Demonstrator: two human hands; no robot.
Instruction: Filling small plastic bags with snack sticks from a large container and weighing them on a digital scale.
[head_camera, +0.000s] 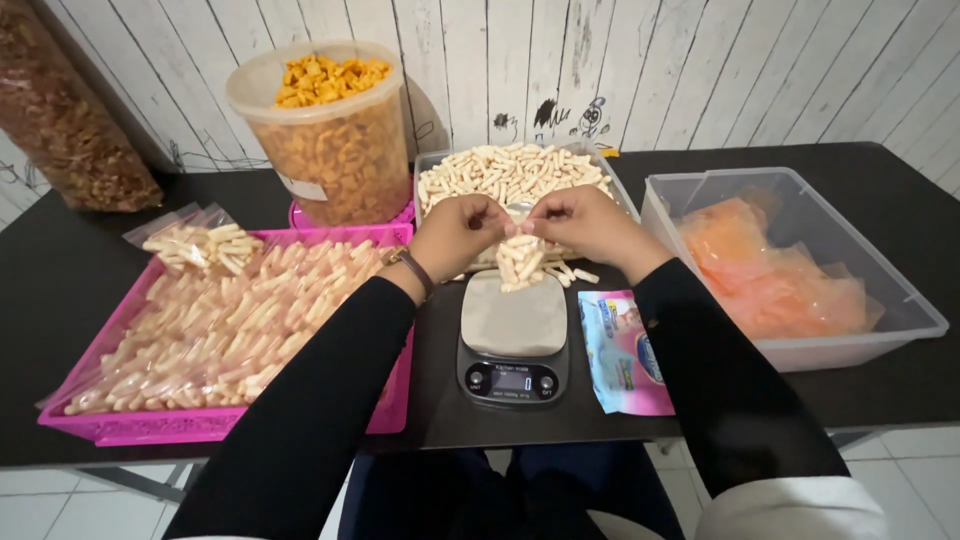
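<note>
On the black table (60, 300) we see a pink tray (200, 425) of filled snack packets at left and a clear bin (800, 350) at right. Above the small digital scale (514, 340), our left hand (455, 235) and right hand (590, 225) both pinch shut on the top of a small clear bag of pale snack sticks (522, 260).

Bright, even overhead light, soft shadows (edges bow slightly), hands a touch blurred.

the small bag (522, 258) pinched in the left hand (455, 235) and right hand (590, 225) is thin clear plastic, glossy. the scale (514, 340) has a brushed metal plate, dull sheen, on a glossy black base. the pink tray (215, 425) is shiny hard plastic. the clear tub (800, 350) is cloudy, smooth plastic. the table (60, 290) is matt black. the wall (700, 70) is rough whitewashed wood.
</note>
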